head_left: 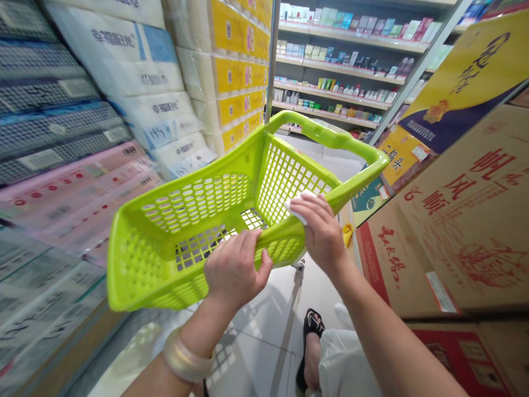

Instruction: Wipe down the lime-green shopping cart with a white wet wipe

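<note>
A bright green plastic shopping basket (190, 184) with lattice walls and a thick looped handle (326, 132) spans the middle of the head view, tilted. Nothing shows inside it; tiles are visible through its grid floor. My left hand (235, 267) is wrapped over the basket's near rim, fingers curled inward. A wide bracelet circles that wrist. On the same rim, closer to the handle, rests my right hand (320, 229). Its fingers are closed on a crumpled white cloth or tissue (298, 207), pressed against the rim.
Stacked tissue packs (136, 71) and yellow-and-white paper packs (239, 77) rise on the left. Cardboard cartons (475, 215) crowd the right side. Shelves (351, 63) of small boxes and bottles stand behind. A metal pole (271, 66) is beyond the basket. My sandalled foot (312, 342) is on the tiled floor.
</note>
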A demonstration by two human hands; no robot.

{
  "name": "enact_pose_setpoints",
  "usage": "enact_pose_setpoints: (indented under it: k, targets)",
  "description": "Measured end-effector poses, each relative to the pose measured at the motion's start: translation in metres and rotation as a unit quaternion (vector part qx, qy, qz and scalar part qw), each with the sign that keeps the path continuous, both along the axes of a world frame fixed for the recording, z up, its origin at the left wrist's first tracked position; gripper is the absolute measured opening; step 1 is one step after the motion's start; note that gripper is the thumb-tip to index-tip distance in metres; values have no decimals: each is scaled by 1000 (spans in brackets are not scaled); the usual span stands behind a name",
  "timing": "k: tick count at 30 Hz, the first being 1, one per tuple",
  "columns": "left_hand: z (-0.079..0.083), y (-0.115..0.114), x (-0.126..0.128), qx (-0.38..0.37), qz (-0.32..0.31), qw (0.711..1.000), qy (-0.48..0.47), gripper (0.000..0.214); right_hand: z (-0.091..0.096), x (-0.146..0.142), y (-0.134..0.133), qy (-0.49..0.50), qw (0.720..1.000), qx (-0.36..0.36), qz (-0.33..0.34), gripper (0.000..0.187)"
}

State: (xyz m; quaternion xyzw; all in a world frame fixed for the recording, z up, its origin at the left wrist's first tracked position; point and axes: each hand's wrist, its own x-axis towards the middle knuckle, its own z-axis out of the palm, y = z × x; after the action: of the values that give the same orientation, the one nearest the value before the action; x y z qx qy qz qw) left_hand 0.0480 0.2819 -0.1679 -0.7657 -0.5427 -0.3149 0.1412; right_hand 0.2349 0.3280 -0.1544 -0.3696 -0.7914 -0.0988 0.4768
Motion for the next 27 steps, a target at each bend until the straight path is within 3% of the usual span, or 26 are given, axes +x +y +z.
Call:
enact_pose_setpoints:
  k: [2, 4, 8, 10, 14, 16, 21, 27]
  targets:
    - [0, 0, 1, -5, 0, 1000, 1, 26, 2, 7, 3, 39, 998, 12, -48, 35]
    - [-1, 1, 1, -6, 0, 1000, 1, 26, 0, 4, 0, 47, 998, 4, -51, 35]
    - [-1, 1, 0, 9, 2, 1000, 3, 24, -8, -17, -12, -22, 998, -31, 51, 34]
    - [-1, 0, 0, 11, 1, 1000, 4, 24, -6, -15, -10, -33, 997, -31, 63, 34]
    - [0, -1, 0, -4, 0, 1000, 4, 25, 2, 5, 2, 36, 999, 5, -36, 35]
    - [0, 0, 0, -11, 2, 1000, 4, 24, 2, 4, 1, 50, 997, 6, -52, 36]
    - [-1, 0, 0, 2, 2, 1000, 2, 24, -4, -12, -9, -27, 997, -35, 56, 35]
    - [-1, -1, -1, -2, -2, 1000, 4, 24, 3, 9, 2, 43, 997, 14, -63, 35]
